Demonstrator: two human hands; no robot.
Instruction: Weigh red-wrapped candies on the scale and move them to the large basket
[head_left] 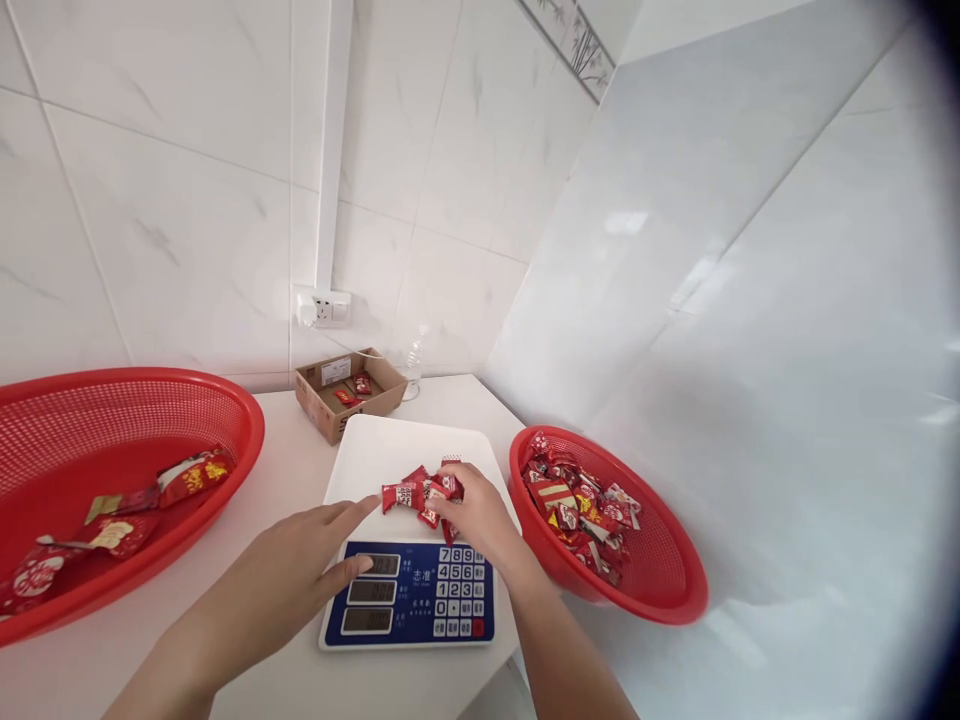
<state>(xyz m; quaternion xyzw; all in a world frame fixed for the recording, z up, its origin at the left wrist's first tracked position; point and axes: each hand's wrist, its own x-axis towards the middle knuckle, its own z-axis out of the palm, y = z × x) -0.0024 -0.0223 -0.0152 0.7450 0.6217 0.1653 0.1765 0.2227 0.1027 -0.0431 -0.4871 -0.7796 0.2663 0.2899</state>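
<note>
Several small red snack packets (403,496) lie in a loose pile on the white pan (367,460) of a digital scale. My right hand (480,512) reaches in from the right, thumb and fingers closed around red packets at the right side of the pile, partly covering them. On the other side, my left hand (311,550) hovers with fingers stretched out and nothing in it. Its fingertips are just left of the pile, and its thumb is over the top display of the blue scale panel (412,595).
A large red basket (251,425) with several wrapped snacks stands at the left. Another red basket (675,560), holding many mixed packets, sits to the right against the wall. Behind the scale are a cardboard box (319,412) with a few packets and a clear plastic bottle (415,355).
</note>
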